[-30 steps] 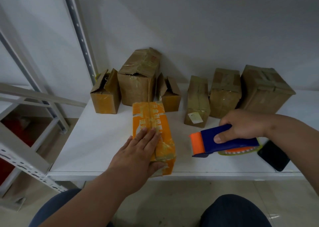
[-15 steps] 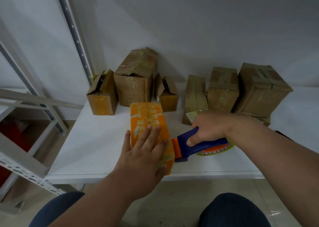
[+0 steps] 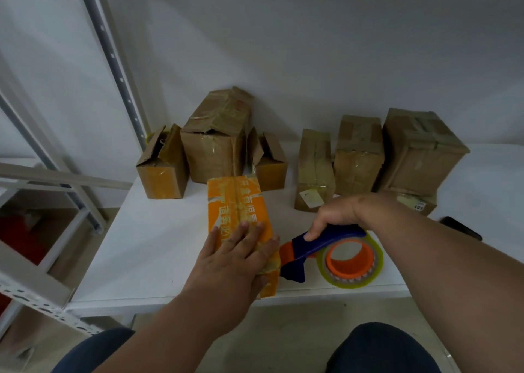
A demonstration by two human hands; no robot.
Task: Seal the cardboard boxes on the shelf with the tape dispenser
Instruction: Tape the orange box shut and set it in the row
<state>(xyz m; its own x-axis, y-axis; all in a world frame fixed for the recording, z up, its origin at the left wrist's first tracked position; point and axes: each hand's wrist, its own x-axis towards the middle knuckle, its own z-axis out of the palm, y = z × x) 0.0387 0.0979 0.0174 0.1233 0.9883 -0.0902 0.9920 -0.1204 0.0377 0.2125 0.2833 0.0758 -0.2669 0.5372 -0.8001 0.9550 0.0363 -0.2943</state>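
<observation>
An orange box [image 3: 235, 202] with white lettering lies near the front edge of the white shelf [image 3: 158, 242]. My left hand [image 3: 235, 262] presses flat on its near end, fingers straight. My right hand [image 3: 337, 216] grips the blue handle of the tape dispenser [image 3: 326, 247]. The dispenser's orange nose touches the box's right side near the front corner. Its tape roll [image 3: 350, 259] with an orange core faces me.
Several brown cardboard boxes stand along the back wall: an open small one [image 3: 163, 168], a tall taped one [image 3: 217, 140], another open one [image 3: 268, 160], and taped ones at the right [image 3: 419, 148]. A black phone [image 3: 460, 228] lies at far right. A grey shelf post [image 3: 110, 57] rises at left.
My right hand has brought the dispenser leftward until its nose meets the orange box, and has tilted it so the roll faces me. My left hand stayed pressed on the box.
</observation>
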